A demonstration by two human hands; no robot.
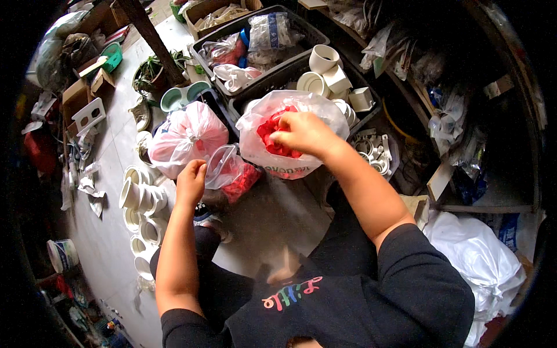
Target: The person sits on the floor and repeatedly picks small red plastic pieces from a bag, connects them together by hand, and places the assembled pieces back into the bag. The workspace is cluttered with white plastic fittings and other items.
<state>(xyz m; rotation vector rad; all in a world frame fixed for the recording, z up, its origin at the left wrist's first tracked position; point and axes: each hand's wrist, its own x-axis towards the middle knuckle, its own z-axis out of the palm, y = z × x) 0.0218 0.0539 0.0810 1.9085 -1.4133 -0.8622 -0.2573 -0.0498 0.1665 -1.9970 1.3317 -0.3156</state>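
My right hand (303, 134) reaches into a large clear plastic bag (325, 113) full of small red parts (268, 130), its fingers closed among them. My left hand (191, 181) pinches the rim of a smaller clear bag (223, 165) that holds more red parts (242, 180). This small bag lies just left of and below the large one. A tied pinkish-white bag (187, 136) sits to the left of both.
Dark plastic crates (301, 61) behind the bags hold white pipe fittings (325, 58) and bagged parts. More white fittings (139, 197) lie on the grey floor at left. Cardboard boxes (78, 95), a potted plant (151, 72), a small tub (62, 254) and white sacks (481, 255) surround me.
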